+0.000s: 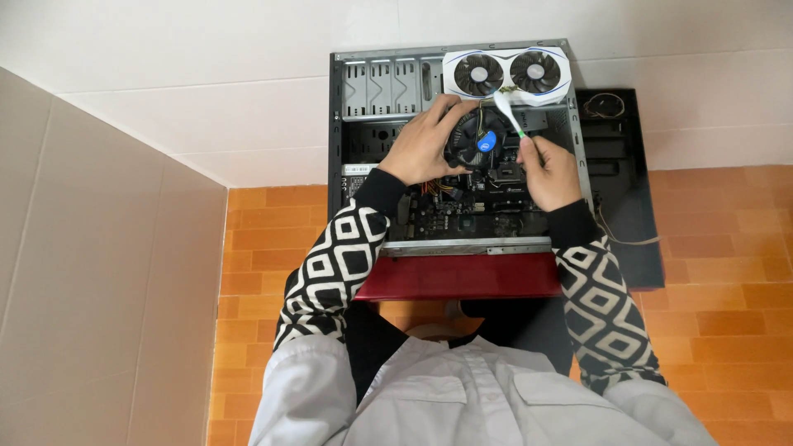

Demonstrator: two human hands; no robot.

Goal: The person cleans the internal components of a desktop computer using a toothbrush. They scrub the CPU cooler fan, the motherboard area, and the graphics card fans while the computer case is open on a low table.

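Note:
An open computer case [334,149] lies on its side against the white wall, its motherboard [462,211] exposed. My left hand [425,140] grips a round black cooler fan [479,139] with a blue centre and holds it tilted above the board. My right hand [549,169] pinches a white brush [508,111] with a green handle, its bristle end at the fan's upper right edge. Beneath the fan sits the bare processor socket [505,173].
A white graphics card [505,74] with two fans rests on the case's top right corner. The black side panel [624,165] lies to the right with a cable on it. A red board [462,277] sits under the case's near edge. Orange tiles cover the floor.

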